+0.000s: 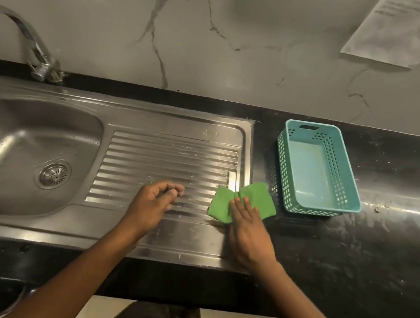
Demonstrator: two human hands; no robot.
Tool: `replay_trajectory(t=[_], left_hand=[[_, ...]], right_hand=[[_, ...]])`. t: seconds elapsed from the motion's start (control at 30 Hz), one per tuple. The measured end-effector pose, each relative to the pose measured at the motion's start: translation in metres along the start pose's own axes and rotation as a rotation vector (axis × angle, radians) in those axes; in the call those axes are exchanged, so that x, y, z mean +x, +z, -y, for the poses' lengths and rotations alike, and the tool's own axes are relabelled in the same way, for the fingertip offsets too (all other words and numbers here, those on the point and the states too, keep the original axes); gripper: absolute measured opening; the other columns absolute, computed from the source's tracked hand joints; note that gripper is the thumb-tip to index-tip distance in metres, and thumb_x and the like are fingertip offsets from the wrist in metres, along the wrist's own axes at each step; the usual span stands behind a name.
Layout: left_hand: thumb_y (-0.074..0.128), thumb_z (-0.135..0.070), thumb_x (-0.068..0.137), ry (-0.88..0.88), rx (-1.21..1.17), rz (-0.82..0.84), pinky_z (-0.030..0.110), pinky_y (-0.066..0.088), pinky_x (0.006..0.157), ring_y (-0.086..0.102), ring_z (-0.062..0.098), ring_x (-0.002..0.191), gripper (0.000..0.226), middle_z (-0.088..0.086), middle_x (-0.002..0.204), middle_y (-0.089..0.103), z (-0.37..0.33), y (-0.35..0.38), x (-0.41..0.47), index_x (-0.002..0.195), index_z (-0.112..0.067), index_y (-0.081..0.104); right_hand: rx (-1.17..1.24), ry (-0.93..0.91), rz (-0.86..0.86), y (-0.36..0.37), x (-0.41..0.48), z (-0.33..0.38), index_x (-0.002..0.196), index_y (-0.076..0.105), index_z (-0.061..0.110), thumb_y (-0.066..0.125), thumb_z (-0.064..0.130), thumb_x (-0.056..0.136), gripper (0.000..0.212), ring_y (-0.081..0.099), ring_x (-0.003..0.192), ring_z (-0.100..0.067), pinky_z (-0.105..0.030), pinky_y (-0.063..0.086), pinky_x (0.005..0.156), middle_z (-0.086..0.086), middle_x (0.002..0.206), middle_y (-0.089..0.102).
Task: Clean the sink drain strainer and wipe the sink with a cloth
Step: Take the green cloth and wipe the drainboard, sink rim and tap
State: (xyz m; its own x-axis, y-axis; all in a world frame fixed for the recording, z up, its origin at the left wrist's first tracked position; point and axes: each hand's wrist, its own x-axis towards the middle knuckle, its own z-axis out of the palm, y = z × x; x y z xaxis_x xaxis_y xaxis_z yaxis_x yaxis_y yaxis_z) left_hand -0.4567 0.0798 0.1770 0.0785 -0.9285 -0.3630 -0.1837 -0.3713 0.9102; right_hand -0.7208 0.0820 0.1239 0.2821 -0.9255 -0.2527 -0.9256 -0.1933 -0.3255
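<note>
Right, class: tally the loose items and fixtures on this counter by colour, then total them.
Green: 1, folded green cloth
Teal: 1, perforated teal plastic basket
Silver: 3, steel sink, round metal drain strainer, curved chrome tap
Total: 5

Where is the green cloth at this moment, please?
In the head view, the green cloth lies under the right hand, straddling the right edge of the sink's ribbed drainboard and the black counter, just left of the teal basket.
</note>
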Motion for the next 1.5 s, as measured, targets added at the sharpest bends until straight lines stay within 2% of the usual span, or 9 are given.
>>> replay_trajectory(t=[0.4, 0.63, 0.8, 0.9, 1.1, 1.2, 1.3, 1.4, 1.5], left_hand=[[0.053, -0.017, 0.106, 0.020, 0.013, -0.023, 0.038, 0.057, 0.097, 0.071, 0.015, 0.108, 0.024, -0.001, 0.113, 0.077, 0.007, 0.017, -0.017, 0.114, -0.023, 0.074], [0.054, -0.017, 0.106, 0.030, -0.011, -0.048, 0.034, 0.057, 0.094, 0.072, 0.016, 0.106, 0.023, -0.001, 0.111, 0.077, 0.008, 0.009, -0.015, 0.112, -0.022, 0.075], [0.056, -0.019, 0.105, 0.045, -0.023, -0.046, 0.029, 0.057, 0.088, 0.073, 0.011, 0.102, 0.022, -0.005, 0.106, 0.079, 0.009, -0.010, -0.011, 0.110, -0.026, 0.076], [0.056, -0.019, 0.105, 0.055, -0.010, -0.055, 0.032, 0.060, 0.085, 0.074, 0.014, 0.095, 0.021, -0.004, 0.100, 0.079, 0.016, -0.028, -0.013, 0.109, -0.026, 0.076], [0.058, -0.018, 0.103, 0.067, -0.028, -0.076, 0.030, 0.056, 0.073, 0.071, 0.014, 0.081, 0.021, 0.001, 0.093, 0.078, 0.021, -0.071, -0.007, 0.105, -0.026, 0.078], [0.058, -0.016, 0.103, 0.088, -0.022, -0.075, 0.031, 0.055, 0.071, 0.069, 0.013, 0.080, 0.021, 0.003, 0.092, 0.078, 0.017, -0.091, -0.002, 0.105, -0.024, 0.078], [0.058, -0.017, 0.103, 0.090, 0.000, -0.063, 0.031, 0.056, 0.073, 0.070, 0.014, 0.082, 0.021, 0.002, 0.093, 0.078, 0.014, -0.107, 0.003, 0.106, -0.025, 0.077], [0.059, -0.018, 0.102, 0.101, 0.005, -0.082, 0.029, 0.056, 0.072, 0.070, 0.012, 0.082, 0.020, 0.001, 0.092, 0.078, 0.013, -0.119, 0.008, 0.105, -0.025, 0.077], [0.059, -0.015, 0.102, 0.108, -0.007, -0.082, 0.033, 0.057, 0.073, 0.069, 0.013, 0.081, 0.019, 0.004, 0.092, 0.078, 0.012, -0.130, 0.013, 0.104, -0.022, 0.077]], right_hand=[[0.030, -0.081, 0.001, 0.037, -0.094, 0.003, 0.168, 0.013, 0.020, 0.026, 0.034, 0.109, 0.062, -0.012, 0.160, -0.010, -0.029, -0.014, 0.128, 0.003, 0.175, 0.005], [-0.064, -0.081, 0.003, 0.021, -0.050, -0.005, 0.168, 0.011, 0.017, 0.028, 0.031, 0.109, 0.063, -0.002, 0.163, -0.018, -0.041, -0.001, 0.133, -0.001, 0.176, 0.007], [0.010, 0.074, -0.047, 0.019, 0.002, 0.010, 0.168, 0.011, 0.015, 0.029, 0.029, 0.109, 0.062, -0.003, 0.163, -0.022, -0.046, -0.003, 0.131, -0.003, 0.176, 0.008], [0.022, 0.147, -0.058, 0.030, 0.007, 0.024, 0.167, 0.011, 0.016, 0.026, 0.032, 0.109, 0.063, -0.004, 0.162, -0.028, -0.050, -0.004, 0.130, -0.006, 0.176, 0.006], [0.151, 0.151, -0.042, 0.062, 0.023, 0.103, 0.168, 0.006, 0.020, 0.025, 0.035, 0.107, 0.065, -0.008, 0.162, -0.029, -0.047, -0.007, 0.128, -0.005, 0.175, -0.006], [0.121, 0.087, 0.053, 0.068, 0.039, 0.146, 0.168, 0.007, 0.017, 0.035, 0.035, 0.105, 0.071, -0.007, 0.162, -0.031, -0.049, -0.006, 0.127, -0.008, 0.176, -0.005], [0.050, -0.135, 0.193, 0.081, 0.053, 0.209, 0.167, 0.014, 0.015, 0.056, 0.033, 0.099, 0.081, 0.001, 0.162, -0.033, -0.054, 0.002, 0.129, -0.011, 0.176, 0.007], [0.042, -0.260, 0.243, 0.097, 0.061, 0.256, 0.165, 0.020, 0.015, 0.052, 0.033, 0.102, 0.074, 0.004, 0.162, -0.032, -0.058, 0.007, 0.130, -0.010, 0.174, 0.016], [-0.045, -0.286, 0.181, 0.092, 0.060, 0.238, 0.166, 0.018, 0.021, 0.048, 0.033, 0.101, 0.072, 0.009, 0.162, -0.027, -0.052, 0.010, 0.131, -0.005, 0.175, 0.015]])
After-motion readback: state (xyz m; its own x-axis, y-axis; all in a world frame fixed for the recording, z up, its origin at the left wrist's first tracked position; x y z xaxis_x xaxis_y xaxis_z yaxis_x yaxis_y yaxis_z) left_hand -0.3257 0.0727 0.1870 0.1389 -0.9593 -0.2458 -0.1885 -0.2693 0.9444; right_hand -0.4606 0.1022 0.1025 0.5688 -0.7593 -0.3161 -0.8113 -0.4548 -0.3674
